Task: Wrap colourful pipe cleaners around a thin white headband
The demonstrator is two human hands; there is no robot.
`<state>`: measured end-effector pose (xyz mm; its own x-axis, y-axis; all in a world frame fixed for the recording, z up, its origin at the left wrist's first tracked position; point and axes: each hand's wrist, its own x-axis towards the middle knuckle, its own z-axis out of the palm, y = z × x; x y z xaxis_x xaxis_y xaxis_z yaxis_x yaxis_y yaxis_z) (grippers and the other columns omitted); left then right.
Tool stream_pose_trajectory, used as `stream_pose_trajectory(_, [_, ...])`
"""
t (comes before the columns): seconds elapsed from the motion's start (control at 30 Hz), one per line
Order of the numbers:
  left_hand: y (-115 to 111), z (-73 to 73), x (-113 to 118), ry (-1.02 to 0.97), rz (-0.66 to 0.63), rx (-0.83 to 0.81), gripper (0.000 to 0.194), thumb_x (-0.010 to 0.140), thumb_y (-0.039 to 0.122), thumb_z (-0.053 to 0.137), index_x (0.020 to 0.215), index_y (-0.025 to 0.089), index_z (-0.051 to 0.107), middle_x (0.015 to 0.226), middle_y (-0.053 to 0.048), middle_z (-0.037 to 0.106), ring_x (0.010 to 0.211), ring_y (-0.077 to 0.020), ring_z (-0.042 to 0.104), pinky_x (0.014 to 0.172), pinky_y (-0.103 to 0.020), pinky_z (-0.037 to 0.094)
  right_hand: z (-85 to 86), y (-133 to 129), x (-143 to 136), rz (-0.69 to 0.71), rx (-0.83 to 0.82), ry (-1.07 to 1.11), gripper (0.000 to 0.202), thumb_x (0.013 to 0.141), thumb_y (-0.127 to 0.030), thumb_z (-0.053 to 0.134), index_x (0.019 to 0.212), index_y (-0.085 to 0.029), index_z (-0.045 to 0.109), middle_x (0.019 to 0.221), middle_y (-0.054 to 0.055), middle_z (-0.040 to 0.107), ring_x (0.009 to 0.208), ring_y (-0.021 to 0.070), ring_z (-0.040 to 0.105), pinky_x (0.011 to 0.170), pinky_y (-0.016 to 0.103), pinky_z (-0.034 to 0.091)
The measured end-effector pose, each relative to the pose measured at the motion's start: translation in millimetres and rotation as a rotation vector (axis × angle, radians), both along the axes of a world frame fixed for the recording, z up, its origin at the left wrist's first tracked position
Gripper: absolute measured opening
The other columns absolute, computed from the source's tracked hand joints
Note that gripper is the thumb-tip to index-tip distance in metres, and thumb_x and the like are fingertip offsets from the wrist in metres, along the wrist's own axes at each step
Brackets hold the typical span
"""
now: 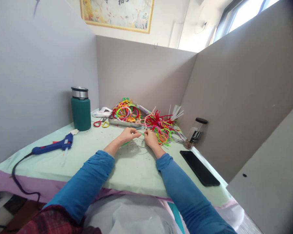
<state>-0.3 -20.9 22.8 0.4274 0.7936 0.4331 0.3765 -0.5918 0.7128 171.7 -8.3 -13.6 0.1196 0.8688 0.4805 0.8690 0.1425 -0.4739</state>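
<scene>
"What's at the left?"
"A blue glue gun (52, 145), its cord dropping out of sight past the pale, cloth-covered counter (136, 172)."
"And the hands?"
"Left hand (128, 135): fingers pinched shut on a thin green strand (142, 134). Right hand (151, 139): fingers curled nearly closed beside it, grip too small to tell."

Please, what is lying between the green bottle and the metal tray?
In the head view, a red loop and a yellow loop lie there, something white behind.

Green pipe cleaner (127, 143), one, between left hand (130, 135) and right hand (151, 139). Glue gun (52, 145), blue, lying left of both.
</scene>
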Motion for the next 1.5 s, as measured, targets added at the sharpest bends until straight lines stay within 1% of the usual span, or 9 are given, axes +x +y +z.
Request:
stream_pose_trajectory(0.2, [6.8, -4.3, 0.5, -0.011, 0.114, 0.058, 0.038, 0.074, 0.048, 0.052, 0.055, 0.015, 0.054, 0.052, 0.002, 0.055, 0.053, -0.0100, 0.046, 0.055, -0.021, 0.035, 4.9, -8.1, -2.1, -0.019, 0.060, -0.041, 0.017, 0.083, -0.018, 0.045, 0.088, -0.019, 0.061, 0.086, 0.008, 0.066, 0.078, 0.0182, 0.058, 0.067, 0.026, 0.037])
stream_pose_trajectory(0.37, [7.5, -2.4, -2.0, -0.235, 0.164, 0.006, 0.037, 0.074, 0.049, 0.054, 0.059, 0.016, 0.052, 0.046, 0.004, 0.052, 0.045, -0.0077, 0.041, 0.049, -0.020, 0.031, 5.0, -13.7, -10.3, 0.161, 0.125, -0.139, 0.018, 0.085, -0.020, 0.043, 0.093, -0.020, 0.059, 0.094, 0.008, 0.063, 0.086, 0.0185, 0.055, 0.072, 0.026, 0.036])
stream_pose_trajectory(0.5, [5.1, 2.7, -4.2, -0.438, 0.044, -0.200, 0.038, 0.071, 0.051, 0.059, 0.067, 0.013, 0.055, 0.046, 0.004, 0.049, 0.038, -0.0040, 0.030, 0.040, -0.019, 0.020, 3.5, -13.5, -13.3, 0.222, 0.125, -0.159, 0.017, 0.084, -0.019, 0.044, 0.092, -0.020, 0.060, 0.093, 0.007, 0.064, 0.085, 0.0184, 0.056, 0.070, 0.026, 0.036])
stream_pose_trajectory(0.73, [3.6, 9.4, -7.5, -0.609, -0.189, -0.465, 0.055, 0.071, 0.048, 0.059, 0.111, 0.010, 0.057, 0.048, 0.005, 0.045, 0.034, -0.0023, 0.019, 0.036, -0.019, 0.012, 0.2, -9.9, -12.2, 0.259, 0.081, -0.101, 0.016, 0.081, -0.018, 0.047, 0.086, -0.020, 0.062, 0.083, 0.004, 0.066, 0.075, 0.0164, 0.057, 0.067, 0.025, 0.037])
stream_pose_trajectory(0.87, [5.0, 10.2, -11.7, -0.634, -0.199, -0.478, 0.048, 0.079, 0.042, 0.043, 0.112, 0.011, 0.059, 0.072, -0.007, 0.063, 0.042, -0.0055, 0.037, 0.041, -0.020, 0.028, -0.6, -6.7, -13.0, 0.288, 0.052, -0.035, 0.017, 0.079, -0.016, 0.047, 0.083, -0.020, 0.063, 0.080, 0.002, 0.067, 0.073, 0.0144, 0.057, 0.065, 0.022, 0.038])
stream_pose_trajectory(0.97, [6.6, 8.5, -15.6, -0.649, -0.239, -0.406, 0.047, 0.078, 0.035, 0.036, 0.106, 0.009, 0.064, 0.094, -0.015, 0.067, 0.066, -0.0138, 0.056, 0.057, -0.026, 0.043, -0.1, -5.3, -13.0, 0.294, 0.038, 0.013, 0.018, 0.079, -0.016, 0.046, 0.082, -0.018, 0.063, 0.080, 0.002, 0.067, 0.072, 0.0136, 0.057, 0.065, 0.022, 0.040])
stream_pose_trajectory(1.1, [11.8, 2.6, -13.7, -0.503, -0.074, -0.223, 0.041, 0.069, 0.024, 0.041, 0.096, 0.009, 0.067, 0.093, -0.012, 0.068, 0.082, -0.0194, 0.060, 0.070, -0.031, 0.046, -0.2, -4.7, -12.3, 0.302, 0.029, 0.052, 0.017, 0.078, -0.016, 0.047, 0.080, -0.018, 0.064, 0.079, 0.002, 0.067, 0.071, 0.0133, 0.057, 0.065, 0.021, 0.041])
stream_pose_trajectory(1.27, [19.2, -8.8, -3.8, 0.044, 0.232, 0.064, 0.023, 0.062, 0.016, 0.047, 0.070, 0.015, 0.068, 0.071, -0.004, 0.067, 0.070, -0.0169, 0.058, 0.067, -0.027, 0.044, -2.1, -3.8, -12.2, 0.299, 0.051, 0.070, 0.017, 0.078, -0.017, 0.048, 0.081, -0.018, 0.065, 0.080, 0.002, 0.067, 0.073, 0.0138, 0.057, 0.067, 0.023, 0.040])
stream_pose_trajectory(1.5, [20.5, -16.9, -0.6, 0.307, 0.348, 0.217, 0.029, 0.066, 0.032, 0.063, 0.089, 0.016, 0.066, 0.089, -0.007, 0.067, 0.078, -0.0188, 0.060, 0.069, -0.027, 0.043, -3.6, -4.6, -14.1, 0.307, 0.055, 0.077, 0.016, 0.078, -0.017, 0.049, 0.080, -0.018, 0.065, 0.077, 0.003, 0.066, 0.071, 0.0153, 0.057, 0.067, 0.025, 0.040])
